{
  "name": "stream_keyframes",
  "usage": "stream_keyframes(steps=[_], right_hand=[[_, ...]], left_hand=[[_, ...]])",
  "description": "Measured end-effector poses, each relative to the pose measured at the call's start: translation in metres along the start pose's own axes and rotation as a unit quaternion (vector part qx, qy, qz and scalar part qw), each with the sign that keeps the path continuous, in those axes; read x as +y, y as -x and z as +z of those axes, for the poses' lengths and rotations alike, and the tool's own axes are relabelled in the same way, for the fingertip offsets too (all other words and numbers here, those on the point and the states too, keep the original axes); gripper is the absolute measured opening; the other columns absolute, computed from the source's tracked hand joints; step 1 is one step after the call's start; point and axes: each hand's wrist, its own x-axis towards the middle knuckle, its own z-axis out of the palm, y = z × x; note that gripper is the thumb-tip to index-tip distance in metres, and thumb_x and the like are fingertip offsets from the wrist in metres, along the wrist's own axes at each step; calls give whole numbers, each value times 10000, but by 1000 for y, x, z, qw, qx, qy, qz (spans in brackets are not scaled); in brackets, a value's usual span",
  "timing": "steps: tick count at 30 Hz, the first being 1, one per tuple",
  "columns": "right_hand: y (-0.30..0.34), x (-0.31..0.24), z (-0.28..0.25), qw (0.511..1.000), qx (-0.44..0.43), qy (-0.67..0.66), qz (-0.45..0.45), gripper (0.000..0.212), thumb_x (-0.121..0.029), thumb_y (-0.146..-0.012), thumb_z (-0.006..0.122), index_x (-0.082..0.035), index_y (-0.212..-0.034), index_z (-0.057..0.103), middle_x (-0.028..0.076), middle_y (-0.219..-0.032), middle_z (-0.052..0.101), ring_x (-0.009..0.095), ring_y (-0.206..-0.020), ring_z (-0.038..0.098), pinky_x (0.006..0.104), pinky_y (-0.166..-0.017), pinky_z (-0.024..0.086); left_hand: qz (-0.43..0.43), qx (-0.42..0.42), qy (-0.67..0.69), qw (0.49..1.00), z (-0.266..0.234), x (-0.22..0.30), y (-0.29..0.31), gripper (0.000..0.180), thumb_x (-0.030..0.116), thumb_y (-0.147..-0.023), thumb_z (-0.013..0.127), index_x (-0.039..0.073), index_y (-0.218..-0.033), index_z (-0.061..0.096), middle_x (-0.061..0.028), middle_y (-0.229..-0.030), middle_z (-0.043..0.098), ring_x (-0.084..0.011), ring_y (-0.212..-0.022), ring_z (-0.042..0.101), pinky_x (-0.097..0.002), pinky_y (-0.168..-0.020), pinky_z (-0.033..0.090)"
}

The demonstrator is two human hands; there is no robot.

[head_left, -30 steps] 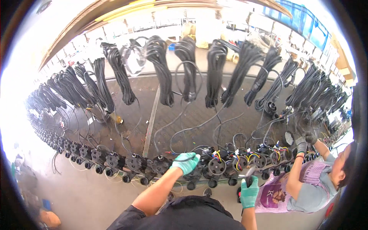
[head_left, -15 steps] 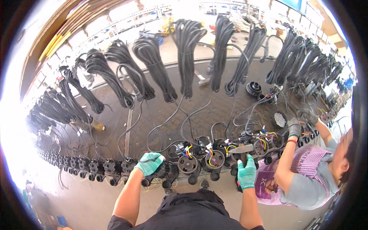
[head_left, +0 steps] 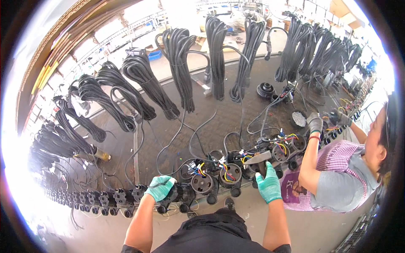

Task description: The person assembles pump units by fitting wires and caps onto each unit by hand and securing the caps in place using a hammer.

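Note:
My left hand (head_left: 160, 188), in a green glove, is closed round a black cable (head_left: 169, 148) at the near edge of the bench, just above a row of black motor housings (head_left: 120, 196). My right hand (head_left: 268, 184), also gloved in green, grips a hammer by its dark handle. The metal hammer head (head_left: 257, 158) points left over the housings. Between my hands stand round black housings (head_left: 202, 183) with yellow, blue, red and white wires (head_left: 197, 168) sticking up from them.
Thick bundles of black cable (head_left: 180, 69) stand across the far side of the dark bench (head_left: 168, 130). At the right, a co-worker's gloved hand (head_left: 314, 123) is beside a bowl of small grey parts (head_left: 298, 119). A black round part (head_left: 265, 90) lies behind it.
The whole view has shifted, so the bundles and bench sit further left. Both hands keep their grip, and the hammer head is tilted slightly more. The co-worker's nearer hand appears slightly higher and further left.

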Motion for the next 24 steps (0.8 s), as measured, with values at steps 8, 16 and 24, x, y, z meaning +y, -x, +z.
stream_keyframes(steps=[8,16,24], right_hand=[[23,-15,-9,992,90,54,-67,581,-123,-908,725,37,-1417,494,268,-1388,552,438,-1286,548,483,-1093,453],[-1,-101,31,930,40,-349,-108,322,14,-959,640,21,-1280,622,109,-1185,720,194,-1094,680,330,-987,527],[-79,-162,76,942,-189,-214,-177,257,-48,-1012,573,-30,-1255,656,153,-1169,736,232,-1018,720,340,-875,566]], left_hand=[[60,-5,-13,998,0,-5,6,233,204,-990,637,20,-1046,768,-145,-941,764,-252,-878,726,-353,-838,552],[84,2,-43,996,-1,-8,1,265,260,-1017,643,23,-1037,759,-167,-955,754,-235,-875,713,-359,-846,550],[52,51,27,997,-1,1,6,281,253,-983,682,1,-1079,761,-125,-894,752,-188,-805,686,-336,-796,545]])
